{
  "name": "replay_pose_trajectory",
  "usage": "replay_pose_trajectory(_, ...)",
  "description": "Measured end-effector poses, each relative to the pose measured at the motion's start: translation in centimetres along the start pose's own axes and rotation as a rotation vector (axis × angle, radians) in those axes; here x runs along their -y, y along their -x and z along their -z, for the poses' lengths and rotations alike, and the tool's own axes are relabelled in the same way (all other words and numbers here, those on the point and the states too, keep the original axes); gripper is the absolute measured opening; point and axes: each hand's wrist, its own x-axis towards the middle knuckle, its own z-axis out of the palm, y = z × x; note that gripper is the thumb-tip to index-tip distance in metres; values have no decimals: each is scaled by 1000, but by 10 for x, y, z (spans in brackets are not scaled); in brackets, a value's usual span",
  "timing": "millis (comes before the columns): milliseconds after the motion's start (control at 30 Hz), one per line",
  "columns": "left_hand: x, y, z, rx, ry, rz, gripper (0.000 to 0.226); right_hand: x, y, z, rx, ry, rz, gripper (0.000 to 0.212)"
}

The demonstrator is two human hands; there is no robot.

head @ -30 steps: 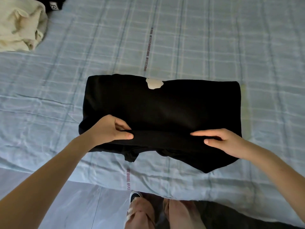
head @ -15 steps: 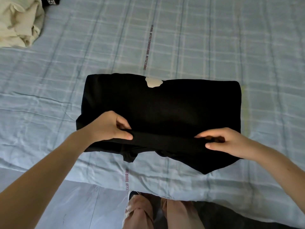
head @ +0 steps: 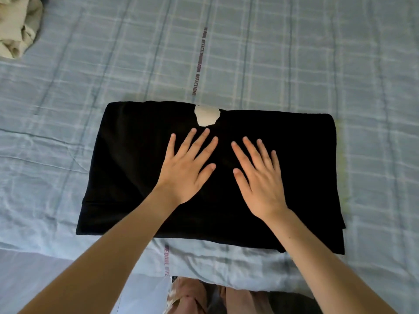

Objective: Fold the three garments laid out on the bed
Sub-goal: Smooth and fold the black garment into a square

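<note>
A black garment (head: 294,177) lies folded into a wide rectangle on the bed, near its front edge, with a pale patch (head: 206,115) at its far edge. Both my hands lie flat on top of it, fingers spread and straight. My left hand (head: 188,168) rests on the middle, fingertips just short of the pale patch. My right hand (head: 258,175) lies beside it to the right. A cream garment (head: 15,26) sits crumpled at the far left corner, cut off by the frame.
The bed (head: 294,64) has a light blue checked sheet with a printed line of text down its middle. Its front edge runs along the bottom of the view, with my legs and the floor (head: 34,275) below it.
Both hands let go of the garment's near fold, which now lies folded over the rest. The hands moved forward and lie flat on top. The view shifted closer.
</note>
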Motion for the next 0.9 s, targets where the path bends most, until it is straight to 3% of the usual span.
replay_pose_trajectory(133,5,-12,-5,-9,67,1,61,-5,-11,-6,-43,-23,8,55)
replay_pose_trajectory(300,27,-38,27,-283,162,-45,52,-26,-43,37,-248,-43,72,49)
replay_pose_trajectory(433,49,-85,36,-148,197,106,50,-46,-103,56,-62,-71,-36,45)
replay_pose_trajectory(500,53,-93,31,-125,338,157,37,-53,-118,51,34,-144,-64,34)
replay_pose_trajectory(600,52,-98,33,-271,511,168,20,-61,-125,49,-41,-155,-26,26)
replay_pose_trajectory(700,61,-115,45,-369,477,166,20,-67,-148,60,-165,-95,7,27)
replay_pose_trajectory(833,59,-131,48,-192,427,205,33,-65,-168,58,-3,-51,-50,28)
replay_pose_trajectory(900,50,-120,42,-148,263,199,46,-57,-158,56,-21,-83,-116,33)
